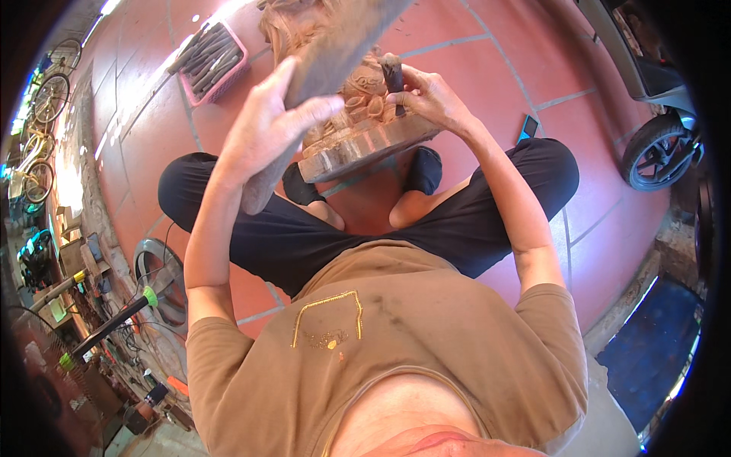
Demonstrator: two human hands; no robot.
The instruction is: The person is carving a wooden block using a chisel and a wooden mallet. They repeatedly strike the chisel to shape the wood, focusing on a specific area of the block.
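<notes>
Brown wood carving [367,109] | right hand [435,99] pinches dark chisel [393,75] | left hand [263,126] grips club [343,49] | steady now, tap squarely!

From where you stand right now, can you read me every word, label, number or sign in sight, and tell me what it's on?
No text can be read in this view.
Brown T-shirt: yellow pocket-shaped stitching; the small marks inside form no readable words.
Phone-like device on the tiled floor: too small to read.
Scooter wheel: no lettering legible.
Wood carving and the chisel in the right hand: none visible.
</notes>
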